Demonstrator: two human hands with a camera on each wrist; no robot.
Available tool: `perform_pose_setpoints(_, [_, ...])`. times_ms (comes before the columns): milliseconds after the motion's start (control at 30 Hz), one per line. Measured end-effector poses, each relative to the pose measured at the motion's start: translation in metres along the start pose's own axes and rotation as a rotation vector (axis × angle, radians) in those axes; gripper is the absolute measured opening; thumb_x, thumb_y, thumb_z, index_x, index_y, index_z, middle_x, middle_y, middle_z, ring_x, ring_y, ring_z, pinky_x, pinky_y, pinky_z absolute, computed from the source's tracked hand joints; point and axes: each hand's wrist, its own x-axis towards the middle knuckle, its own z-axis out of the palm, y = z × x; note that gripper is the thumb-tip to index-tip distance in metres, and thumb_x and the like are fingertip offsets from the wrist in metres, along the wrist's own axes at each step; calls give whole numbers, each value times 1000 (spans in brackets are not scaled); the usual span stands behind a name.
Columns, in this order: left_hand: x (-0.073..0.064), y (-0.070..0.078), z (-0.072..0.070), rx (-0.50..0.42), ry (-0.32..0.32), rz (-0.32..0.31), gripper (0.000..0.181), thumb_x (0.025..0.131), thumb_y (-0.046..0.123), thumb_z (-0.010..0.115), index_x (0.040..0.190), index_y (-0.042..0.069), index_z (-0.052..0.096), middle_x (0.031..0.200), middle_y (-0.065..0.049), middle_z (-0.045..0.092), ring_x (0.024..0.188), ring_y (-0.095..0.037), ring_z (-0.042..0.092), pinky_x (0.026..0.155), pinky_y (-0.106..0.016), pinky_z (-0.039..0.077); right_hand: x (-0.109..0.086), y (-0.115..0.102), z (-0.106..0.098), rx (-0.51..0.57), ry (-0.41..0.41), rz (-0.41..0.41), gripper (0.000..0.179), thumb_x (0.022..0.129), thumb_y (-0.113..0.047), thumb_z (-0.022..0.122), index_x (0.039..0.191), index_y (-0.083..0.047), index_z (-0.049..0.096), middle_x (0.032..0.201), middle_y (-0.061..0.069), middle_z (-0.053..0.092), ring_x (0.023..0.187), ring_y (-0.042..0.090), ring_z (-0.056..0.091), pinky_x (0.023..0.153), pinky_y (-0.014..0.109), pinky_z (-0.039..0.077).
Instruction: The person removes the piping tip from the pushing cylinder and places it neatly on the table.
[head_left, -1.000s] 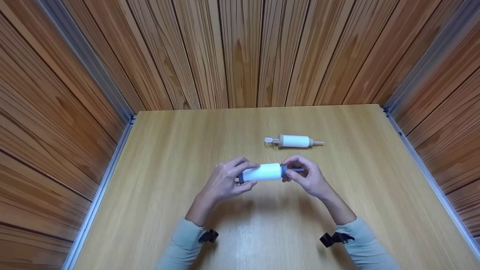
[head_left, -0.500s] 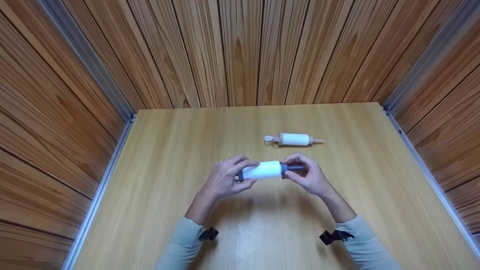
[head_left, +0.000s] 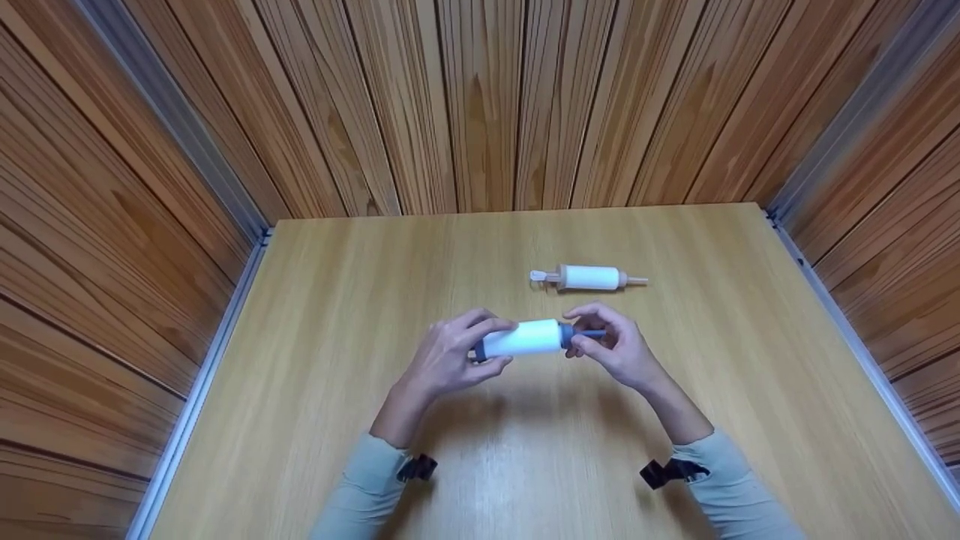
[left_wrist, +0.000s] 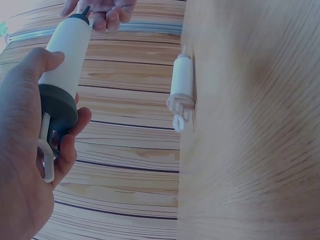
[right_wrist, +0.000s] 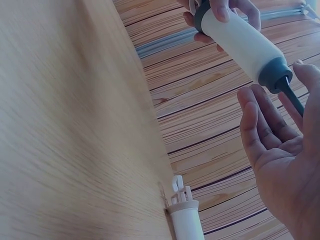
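Observation:
My left hand (head_left: 448, 356) grips a white-barrelled, syringe-like dispenser (head_left: 529, 337) near its dark left end, holding it level above the table. In the left wrist view, a pale ring handle (left_wrist: 47, 155) juts from that end beside the palm. A dark collar (right_wrist: 275, 74) and thin nozzle (right_wrist: 291, 96) form the other end. Around the collar and nozzle is my right hand (head_left: 619, 352), its fingers fairly straight and loosely spread. The right wrist view shows a gap between those fingers and the collar; whether the thumb touches it is unclear.
A second similar dispenser (head_left: 591, 277), with beige ends and a white ring, lies on the wooden table (head_left: 360, 285) beyond the hands. Wood-plank walls (head_left: 480, 105) stand at the back and sides, with metal rails (head_left: 199, 397) along the table's sides.
Half a second ago my right fingers and thumb were at the collar; now they have loosened and spread slightly. My left hand keeps its grip almost in place.

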Motion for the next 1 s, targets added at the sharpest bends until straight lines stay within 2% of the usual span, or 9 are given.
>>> perform_pose_setpoints(333, [-1,-1,2,-14,-10,-9,41,97,33,88,135,20,78,123,-8,80,91,-23,77,76,-31,65,-1,1,2,7,4,43,25,103,14,65,128,19,61,114,-15,79,89,4,80,80,27,69])
perform_pose_setpoints(667, [-2,-2,2,-13,-11,-11,40,98,33,87,135,20,78,124,-7,80,90,-22,77,76,-31,65,-1,1,4,11,1,-29,27,99,19,67,125,18,63,119,-15,78,96,4,79,84,23,68])
perform_pose_setpoints(833, [-2,-2,1,-11,-10,-14,40,98,33,87,135,20,78,124,-8,80,91,-23,77,77,-32,65,0,1,3,36,-12,-33,31,100,19,65,130,20,59,121,-14,77,98,5,79,85,25,68])
perform_pose_setpoints(1000, [-1,-2,1,-17,-4,-16,40,98,34,87,135,20,78,123,-7,80,90,-22,77,77,-32,66,1,2,0,43,-16,-37,37,102,19,57,138,21,52,113,-11,76,89,6,80,80,23,67])
